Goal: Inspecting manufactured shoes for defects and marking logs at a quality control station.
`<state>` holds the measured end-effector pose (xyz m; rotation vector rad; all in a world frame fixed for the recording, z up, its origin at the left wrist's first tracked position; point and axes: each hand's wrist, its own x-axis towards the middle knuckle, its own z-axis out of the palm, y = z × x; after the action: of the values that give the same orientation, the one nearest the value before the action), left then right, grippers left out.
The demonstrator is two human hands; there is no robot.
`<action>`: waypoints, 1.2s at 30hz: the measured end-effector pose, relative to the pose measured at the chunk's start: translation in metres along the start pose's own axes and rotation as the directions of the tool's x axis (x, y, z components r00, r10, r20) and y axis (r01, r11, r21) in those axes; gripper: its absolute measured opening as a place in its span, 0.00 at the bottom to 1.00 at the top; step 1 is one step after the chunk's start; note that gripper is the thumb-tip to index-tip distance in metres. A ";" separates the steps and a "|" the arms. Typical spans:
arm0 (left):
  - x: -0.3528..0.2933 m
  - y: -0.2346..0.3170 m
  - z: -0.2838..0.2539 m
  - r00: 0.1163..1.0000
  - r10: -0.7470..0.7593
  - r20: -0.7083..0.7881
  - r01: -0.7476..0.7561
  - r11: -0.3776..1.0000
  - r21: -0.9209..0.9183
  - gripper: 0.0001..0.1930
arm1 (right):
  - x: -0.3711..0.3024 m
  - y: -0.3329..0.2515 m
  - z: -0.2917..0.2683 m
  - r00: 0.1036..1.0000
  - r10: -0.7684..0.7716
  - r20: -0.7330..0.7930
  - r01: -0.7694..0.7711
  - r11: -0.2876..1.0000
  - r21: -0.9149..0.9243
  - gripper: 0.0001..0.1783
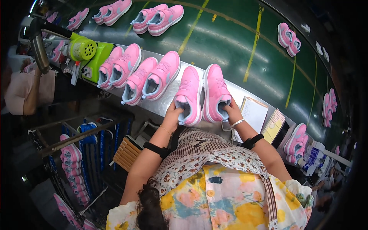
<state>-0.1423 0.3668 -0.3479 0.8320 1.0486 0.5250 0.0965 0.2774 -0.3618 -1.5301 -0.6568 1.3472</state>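
My left hand grips a pink sneaker at its heel, with the thumb by the light-blue lined opening. In my right hand is a second pink sneaker, also held by the heel. The two shoes are side by side, toes pointing away from me, white soles facing each other. They are over the near edge of the metal ledge. To their left stand two pairs of matching pink sneakers, toes away from me.
A green conveyor belt carries more pink pairs. At left stands a lime-green machine with a hose; another person is beside it. A spiral notebook and yellow pad lie right. A rack holds shoes at lower left.
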 end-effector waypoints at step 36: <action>-0.060 0.094 0.016 0.938 0.127 0.322 0.089 0.811 -0.579 0.26 | -0.050 -0.116 0.008 0.966 0.120 0.228 -0.229 0.805 0.547 0.22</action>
<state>-0.1524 0.3737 -0.2360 0.3558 0.4944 0.6480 0.0986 0.2825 -0.2357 -0.9980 -0.1790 1.6560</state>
